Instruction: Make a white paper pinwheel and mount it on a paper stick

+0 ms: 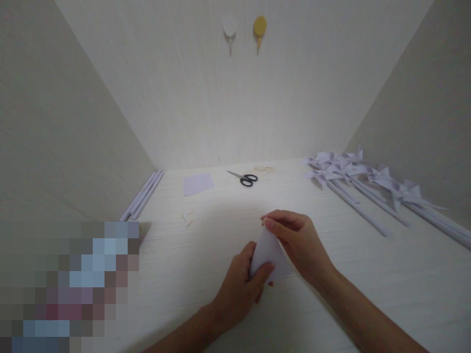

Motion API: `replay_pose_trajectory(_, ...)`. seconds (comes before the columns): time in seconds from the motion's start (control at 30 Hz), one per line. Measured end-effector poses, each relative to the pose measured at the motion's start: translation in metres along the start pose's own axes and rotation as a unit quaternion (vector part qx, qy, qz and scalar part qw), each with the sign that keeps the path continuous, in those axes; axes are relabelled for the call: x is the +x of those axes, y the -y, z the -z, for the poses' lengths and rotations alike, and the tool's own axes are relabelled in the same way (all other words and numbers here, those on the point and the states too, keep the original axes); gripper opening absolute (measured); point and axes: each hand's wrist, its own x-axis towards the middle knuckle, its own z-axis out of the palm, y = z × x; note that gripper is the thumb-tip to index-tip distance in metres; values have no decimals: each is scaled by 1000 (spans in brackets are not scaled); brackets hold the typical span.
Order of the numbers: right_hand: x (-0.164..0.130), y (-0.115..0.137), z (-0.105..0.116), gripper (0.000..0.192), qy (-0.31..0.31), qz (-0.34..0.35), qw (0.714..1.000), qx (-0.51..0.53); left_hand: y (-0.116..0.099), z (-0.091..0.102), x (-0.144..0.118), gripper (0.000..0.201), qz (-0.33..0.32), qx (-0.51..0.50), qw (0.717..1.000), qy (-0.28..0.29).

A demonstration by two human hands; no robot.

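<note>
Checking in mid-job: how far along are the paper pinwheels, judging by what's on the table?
Done: several finished pinwheels on sticks lie at right. In hand: the left hand and right hand fold a pale paper piece together. Left: a spare paper square and rolled sticks lie unused at left; the scissors rest untouched.

Two hands, the left hand (pixel 241 279) and the right hand (pixel 294 242), held a folded paper (pixel 268 252) at the worktop's (pixel 206 255) near middle. Scissors (pixel 243 177) and a paper square (pixel 198 184) lay at the back edge, rolled sticks (pixel 143 195) along the left edge, pinwheels (pixel 368 184) along the right.
</note>
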Motion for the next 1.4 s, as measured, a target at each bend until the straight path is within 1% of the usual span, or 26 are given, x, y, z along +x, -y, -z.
replay_pose_trajectory(0.47,0,1,1,5,7,8,1000,-14,1,0,1,20,-4,10,1000,0)
replay_pose_trajectory(0.7,0,2,-1,8,7,17,999,-28,1,0,0,21,-2,12,1000,1)
replay_pose_trajectory(1.03,0,2,-1,4,4,56,998,-36,0,0,1,20,-5,22,1000,3)
replay_pose_trajectory(1.13,1,0,-2,3,4,37,999,-22,0,0,2,20,0,25,1000,-5)
replay_pose_trajectory(1.23,1,-1,-3,6,-13,7,1000,-8,0,-1,2,19,4,35,999,-13)
replay_pose_trajectory(1.33,3,-3,-3,10,-35,6,999,-16,1,-2,2,20,2,41,999,-16)
replay_pose_trajectory(1.4,3,-3,-3,11,-38,13,999,-28,1,-2,2,20,2,42,999,-17)
